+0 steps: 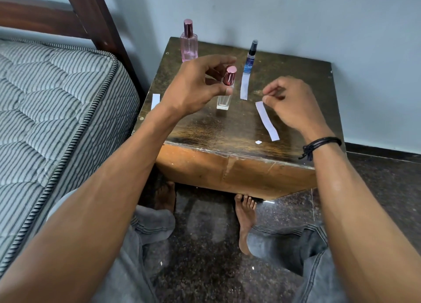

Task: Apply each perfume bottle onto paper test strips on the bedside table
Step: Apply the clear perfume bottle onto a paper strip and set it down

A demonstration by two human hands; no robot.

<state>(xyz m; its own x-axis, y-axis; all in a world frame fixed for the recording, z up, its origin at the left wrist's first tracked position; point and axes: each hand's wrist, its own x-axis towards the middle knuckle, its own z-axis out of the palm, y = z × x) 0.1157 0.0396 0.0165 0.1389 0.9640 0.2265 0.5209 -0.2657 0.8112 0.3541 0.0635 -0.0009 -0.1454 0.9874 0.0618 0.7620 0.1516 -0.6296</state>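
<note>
While the left hand [193, 86] curls round the clear bottle [224, 100], its thumb touches the neck. The right hand [293, 102] pinches a paper strip [267, 121].

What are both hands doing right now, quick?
Left hand: curled round the rose-pink metallic cap of the clear square glass bottle; grip cannot be told.
Right hand: pinching one end of a white paper test strip.

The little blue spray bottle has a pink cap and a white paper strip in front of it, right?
Not quite. The little blue spray bottle has a black cap, not pink, as the head view shows. The white paper strip does lie in front of it.
</note>
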